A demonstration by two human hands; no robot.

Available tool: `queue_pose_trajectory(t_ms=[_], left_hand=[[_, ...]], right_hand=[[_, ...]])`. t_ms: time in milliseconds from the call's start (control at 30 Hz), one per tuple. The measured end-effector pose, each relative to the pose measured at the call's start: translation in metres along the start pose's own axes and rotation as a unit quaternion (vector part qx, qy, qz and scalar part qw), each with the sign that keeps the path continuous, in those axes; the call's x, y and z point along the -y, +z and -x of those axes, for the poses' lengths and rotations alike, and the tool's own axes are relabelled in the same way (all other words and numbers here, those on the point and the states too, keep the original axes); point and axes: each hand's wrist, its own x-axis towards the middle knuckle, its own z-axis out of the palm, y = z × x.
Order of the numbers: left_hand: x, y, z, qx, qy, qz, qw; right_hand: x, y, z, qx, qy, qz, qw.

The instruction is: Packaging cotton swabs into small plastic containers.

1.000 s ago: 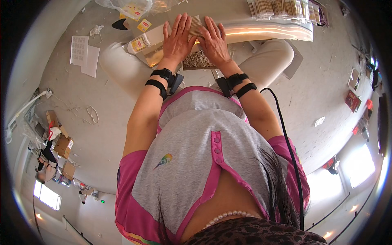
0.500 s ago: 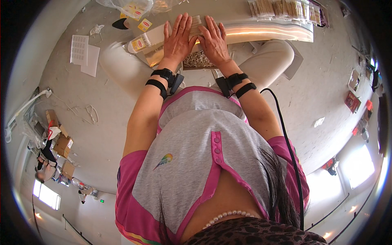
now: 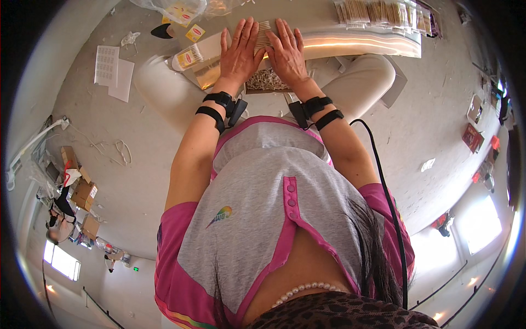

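My left hand (image 3: pixel 239 52) and my right hand (image 3: pixel 286 52) lie flat, palms down and fingers spread, side by side on a bundle of thin tan sticks (image 3: pixel 264 38) at the near edge of a low work surface (image 3: pixel 361 46). Neither hand grips anything; both press on the sticks. A tray of loose pale sticks (image 3: pixel 267 82) rests on my lap just under my wrists. Black straps with small devices wrap both wrists.
Rows of clear packets filled with sticks (image 3: pixel 383 11) lie at the far right of the surface. Packets with red and yellow labels (image 3: pixel 189 55) and a plastic bag (image 3: pixel 175 8) sit at the left. White sheets (image 3: pixel 112 71) lie on the concrete floor, cardboard boxes (image 3: pixel 82 192) farther left.
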Motion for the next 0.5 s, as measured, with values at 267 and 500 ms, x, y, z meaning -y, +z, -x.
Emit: queue_pose_trajectory(t_ms=[267,500], left_hand=[[-0.0005,0.0012,0.0006,0.000,-0.001,-0.001,1.000],[0.0020,0.0028,0.0009,0.008,0.008,0.015,1.000]], right_hand=[[-0.0009,0.0014,-0.0037,0.001,0.006,-0.002,1.000],[-0.0012,0.0038,-0.0053,-0.005,0.004,-0.001,1.000]])
